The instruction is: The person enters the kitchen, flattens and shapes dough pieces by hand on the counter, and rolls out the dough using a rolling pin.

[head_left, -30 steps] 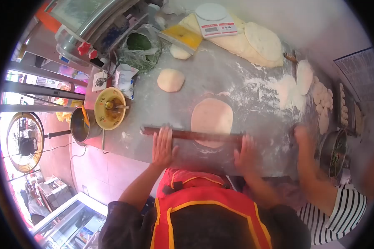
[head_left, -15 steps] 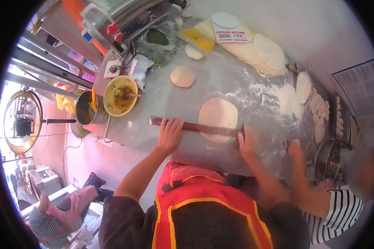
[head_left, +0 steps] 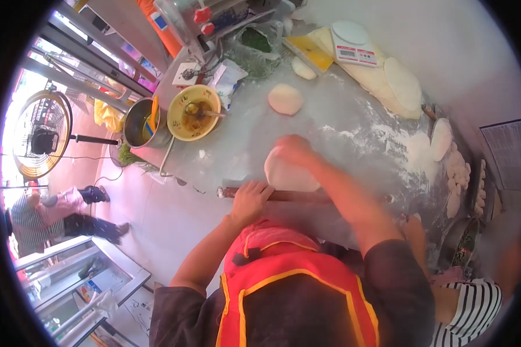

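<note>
A flattened round of dough [head_left: 292, 175] lies on the floured grey worktop [head_left: 237, 153] in front of me. Across its near edge rests a dark rolling pin [head_left: 301, 196]. My left hand [head_left: 250, 201] is closed over the pin's left part. My right hand [head_left: 294, 151] is at the far edge of the dough, off the pin; its fingers are blurred and partly hidden. Farther back sits a smaller, thicker dough disc [head_left: 285, 99].
At left are a yellow bowl [head_left: 194, 113] and a metal pot [head_left: 140, 124]. A white scale [head_left: 353, 43] sits on a large dough slab [head_left: 396, 87] at the back. A co-worker in a striped sleeve [head_left: 477, 301] stands at right. Another person [head_left: 58, 220] is at far left.
My right hand has left the rolling pin and moved forward and left to the dough's far edge. The pin has come nearer to me. The view has turned, shifting the table things to the right.
</note>
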